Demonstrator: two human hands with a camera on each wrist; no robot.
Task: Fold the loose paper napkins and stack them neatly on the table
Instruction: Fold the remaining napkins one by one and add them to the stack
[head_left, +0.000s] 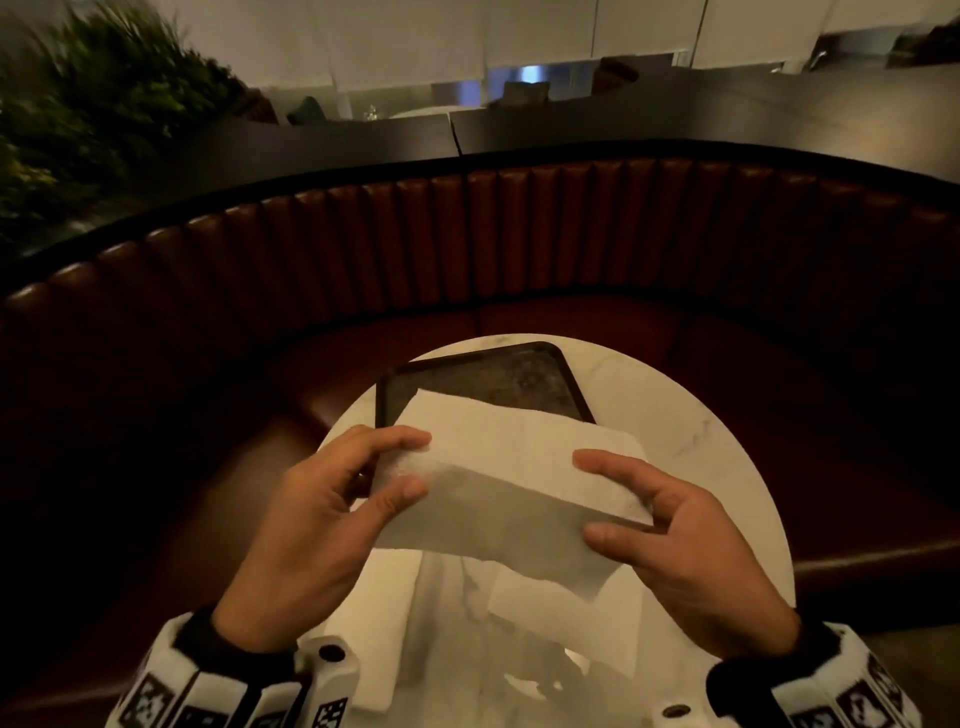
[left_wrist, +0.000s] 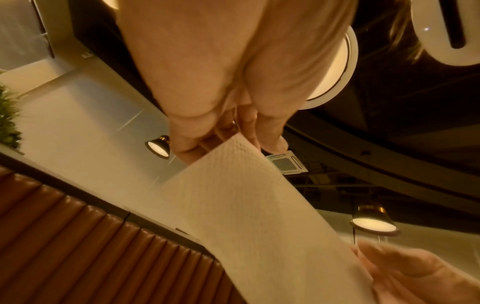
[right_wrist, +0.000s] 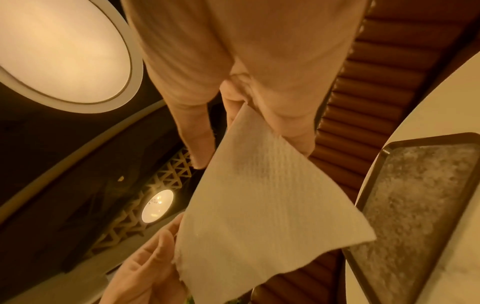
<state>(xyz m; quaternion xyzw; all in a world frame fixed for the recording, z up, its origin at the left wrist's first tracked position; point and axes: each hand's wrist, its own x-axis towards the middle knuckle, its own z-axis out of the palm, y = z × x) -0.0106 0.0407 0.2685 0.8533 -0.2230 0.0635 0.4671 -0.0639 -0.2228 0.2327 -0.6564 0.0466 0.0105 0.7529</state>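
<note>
A white paper napkin (head_left: 511, 483) hangs folded over in the air above the round marble table (head_left: 675, 415). My left hand (head_left: 332, 499) pinches its left end between thumb and fingers, and my right hand (head_left: 670, 525) pinches its right end. The left wrist view shows the embossed napkin (left_wrist: 241, 205) running from my left fingertips (left_wrist: 270, 142) down to the other hand. In the right wrist view the napkin (right_wrist: 259, 201) hangs from my right fingers (right_wrist: 200, 148). More loose white napkins (head_left: 566, 608) lie on the table beneath my hands.
A dark rectangular tray (head_left: 498, 379) sits on the far half of the table, partly behind the held napkin; the right wrist view shows that tray (right_wrist: 415, 205) too. A curved brown leather booth seat (head_left: 467, 249) wraps around the table. A green plant (head_left: 78, 119) stands at the far left.
</note>
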